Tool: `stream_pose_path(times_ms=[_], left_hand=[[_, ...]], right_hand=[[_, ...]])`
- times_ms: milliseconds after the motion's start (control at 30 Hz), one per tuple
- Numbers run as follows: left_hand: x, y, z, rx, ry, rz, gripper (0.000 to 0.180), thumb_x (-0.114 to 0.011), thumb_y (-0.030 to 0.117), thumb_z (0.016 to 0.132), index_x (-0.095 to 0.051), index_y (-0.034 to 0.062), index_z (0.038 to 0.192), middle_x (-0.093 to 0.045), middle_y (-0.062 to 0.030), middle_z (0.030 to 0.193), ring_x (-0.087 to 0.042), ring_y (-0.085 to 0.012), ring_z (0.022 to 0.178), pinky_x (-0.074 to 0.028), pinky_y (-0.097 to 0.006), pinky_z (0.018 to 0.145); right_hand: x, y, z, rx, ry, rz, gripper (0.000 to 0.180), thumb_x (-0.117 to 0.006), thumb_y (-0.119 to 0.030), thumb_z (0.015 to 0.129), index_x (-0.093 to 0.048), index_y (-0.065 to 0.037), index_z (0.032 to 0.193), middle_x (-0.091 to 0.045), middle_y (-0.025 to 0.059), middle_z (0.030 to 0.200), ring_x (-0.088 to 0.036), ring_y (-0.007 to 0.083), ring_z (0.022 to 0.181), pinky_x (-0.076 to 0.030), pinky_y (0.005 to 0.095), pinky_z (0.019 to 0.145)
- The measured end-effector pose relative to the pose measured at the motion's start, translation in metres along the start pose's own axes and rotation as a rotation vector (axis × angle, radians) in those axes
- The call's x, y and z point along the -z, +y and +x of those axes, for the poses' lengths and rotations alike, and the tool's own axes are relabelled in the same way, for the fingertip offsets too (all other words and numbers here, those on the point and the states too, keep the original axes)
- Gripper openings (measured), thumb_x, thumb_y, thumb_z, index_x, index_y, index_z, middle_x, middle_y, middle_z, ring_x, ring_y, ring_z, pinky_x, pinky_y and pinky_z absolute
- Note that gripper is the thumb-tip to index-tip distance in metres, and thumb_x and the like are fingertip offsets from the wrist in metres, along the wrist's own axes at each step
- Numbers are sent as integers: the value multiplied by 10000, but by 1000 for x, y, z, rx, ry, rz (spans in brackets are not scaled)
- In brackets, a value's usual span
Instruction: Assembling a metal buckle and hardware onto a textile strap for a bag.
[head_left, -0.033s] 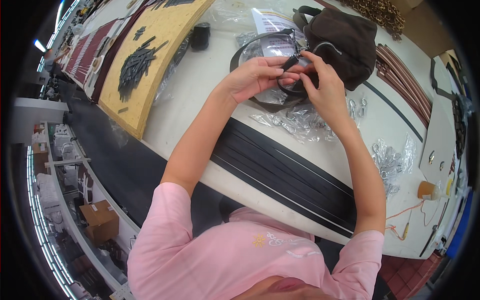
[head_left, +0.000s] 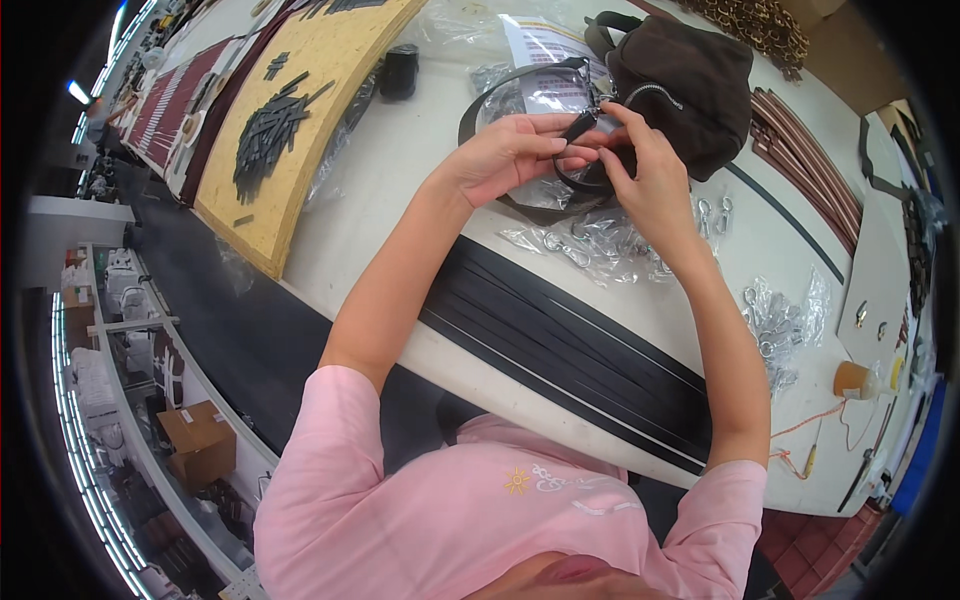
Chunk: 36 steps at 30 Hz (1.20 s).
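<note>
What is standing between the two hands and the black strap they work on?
Nothing visible. The left hand and the right hand both already touch the black strap, pinching its end between their fingers, just in front of the brown bag.

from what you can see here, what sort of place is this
Most likely a bag or leather-goods workshop. A brown bag sits on the long white worktable, black straps lie in a row along its near edge, and clear packets of metal clasps lie beside them.
</note>
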<state>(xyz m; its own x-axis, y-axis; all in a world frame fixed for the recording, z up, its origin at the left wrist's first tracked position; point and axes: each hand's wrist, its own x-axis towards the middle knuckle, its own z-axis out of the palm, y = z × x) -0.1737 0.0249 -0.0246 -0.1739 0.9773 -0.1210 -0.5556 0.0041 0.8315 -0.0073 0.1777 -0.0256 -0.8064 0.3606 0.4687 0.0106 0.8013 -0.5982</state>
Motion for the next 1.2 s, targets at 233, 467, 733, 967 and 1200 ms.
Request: stream_pose_path(times_ms=[233, 467, 733, 967, 1200], left_hand=[[-4, -4, -5, -40, -1, 79, 535, -619, 21, 983, -474, -77, 1489, -658, -139, 1356, -673, -151, 1098, -532, -289, 991], [-10, -4, -4, -34, 31, 143, 578, -643, 14, 969, -447, -86, 1504, -641, -148, 1376, -674, -168, 1101, -535, -285, 979], [-5, -7, -3, -76, 155, 251, 516, -658, 131, 1008, -497, -31, 1471, -643, -162, 1393, -671, -199, 1204, -504, -293, 1076], [-5, -5, -3, -95, 133, 340, 503, -655, 182, 1023, -519, 0, 1473, -659, -145, 1379, -662, -178, 1221, -503, -280, 1064], [1, -4, -5, -99, 269, 260, 475, -656, 156, 1021, -538, -36, 1439, -678, -162, 1319, -669, -210, 1211, -518, -290, 1069]], right_hand=[[-4, 1, -5, -15, 0, -15, 502, -696, -31, 892, -570, -95, 1374, -698, 104, 968, -646, 306, 939, -521, 430, 837], [16, 8, -17, -18, 48, -20, 452, -703, -62, 909, -577, -99, 1342, -698, 107, 1020, -677, 298, 964, -538, 409, 808], [130, -7, -105, -293, 2, -131, 139, -689, -129, 968, -654, -15, 1038, -717, 105, 873, -703, 238, 825, -528, 334, 716], [176, -47, -222, -586, -240, -192, 123, -696, -116, 958, -677, -2, 1002, -718, 115, 861, -670, 225, 757, -521, 326, 717], [219, -60, -271, -695, -106, -265, 96, -690, -69, 929, -696, -15, 1007, -722, 90, 896, -684, 210, 782, -522, 337, 727]])
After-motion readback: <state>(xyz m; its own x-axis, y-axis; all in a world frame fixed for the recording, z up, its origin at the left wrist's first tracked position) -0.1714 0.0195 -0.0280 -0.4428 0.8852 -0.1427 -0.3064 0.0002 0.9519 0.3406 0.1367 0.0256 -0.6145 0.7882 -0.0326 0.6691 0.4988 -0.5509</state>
